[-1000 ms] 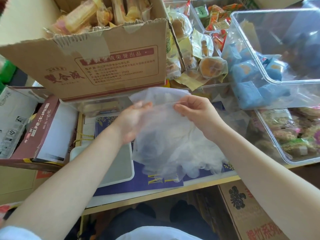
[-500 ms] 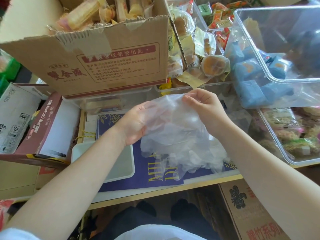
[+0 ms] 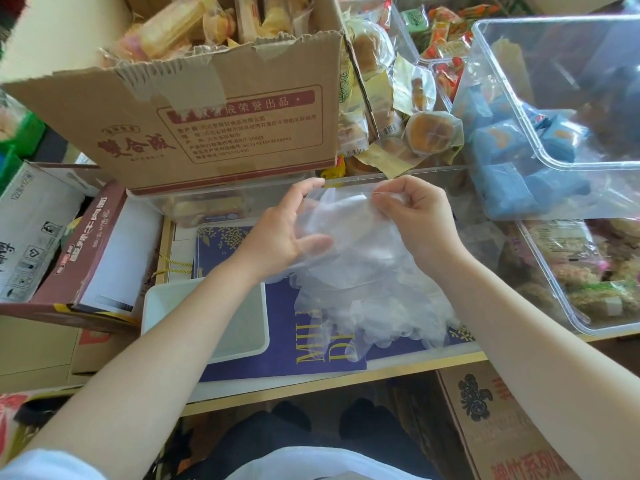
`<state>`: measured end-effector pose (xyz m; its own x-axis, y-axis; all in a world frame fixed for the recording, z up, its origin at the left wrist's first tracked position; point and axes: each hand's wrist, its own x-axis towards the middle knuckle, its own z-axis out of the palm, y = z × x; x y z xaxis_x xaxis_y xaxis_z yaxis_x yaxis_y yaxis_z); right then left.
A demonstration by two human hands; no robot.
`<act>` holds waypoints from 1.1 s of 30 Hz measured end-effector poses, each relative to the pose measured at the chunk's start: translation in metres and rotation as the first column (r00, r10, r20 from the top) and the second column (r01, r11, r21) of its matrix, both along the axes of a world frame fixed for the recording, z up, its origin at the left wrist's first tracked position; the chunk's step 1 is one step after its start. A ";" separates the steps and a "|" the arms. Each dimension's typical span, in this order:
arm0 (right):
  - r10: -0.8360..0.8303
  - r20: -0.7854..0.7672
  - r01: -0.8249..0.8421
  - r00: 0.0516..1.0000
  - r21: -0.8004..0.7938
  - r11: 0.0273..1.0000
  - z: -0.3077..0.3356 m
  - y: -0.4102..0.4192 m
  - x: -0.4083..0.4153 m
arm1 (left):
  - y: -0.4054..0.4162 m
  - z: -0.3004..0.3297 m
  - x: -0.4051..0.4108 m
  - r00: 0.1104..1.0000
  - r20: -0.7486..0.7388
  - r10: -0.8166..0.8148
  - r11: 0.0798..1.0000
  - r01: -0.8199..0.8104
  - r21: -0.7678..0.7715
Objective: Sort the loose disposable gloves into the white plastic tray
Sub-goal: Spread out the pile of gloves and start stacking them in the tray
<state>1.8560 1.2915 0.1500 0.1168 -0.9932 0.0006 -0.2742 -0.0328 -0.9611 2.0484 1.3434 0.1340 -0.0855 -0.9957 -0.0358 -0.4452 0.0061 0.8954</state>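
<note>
Your left hand (image 3: 280, 233) is lying half open, thumb up toward 12 o'clock and fingers reaching into the cuff of the gloves (image 3: 363, 271), touching the film from inside. Your right hand (image 3: 419, 220) is curling tightly, pinching the cuff edge between thumb and fingertips at the top of the bunch.

Since a second ago, you are holding the cuff gathered closer between both hands, and your left fingers are sitting deeper inside the film; half a second ago they were only at its edge. The flap that was standing up above your hands is no longer showing.

The gloves are hanging as one clear bunch above the worktop (image 3: 346, 379), long axis running from 12 to 6 o'clock, cuff up by your hands, fingertips drooping toward 6 o'clock over the blue book (image 3: 277, 341). The tray (image 3: 154, 306) is sitting at 9 o'clock of the bunch, partly under your left forearm, apart from the gloves.
</note>
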 end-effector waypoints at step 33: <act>0.302 -0.012 -0.276 0.953 0.374 0.885 0.001 -0.022 -0.015 | -0.011 -0.009 -0.006 0.797 -0.504 0.332 0.939 -0.227 0.259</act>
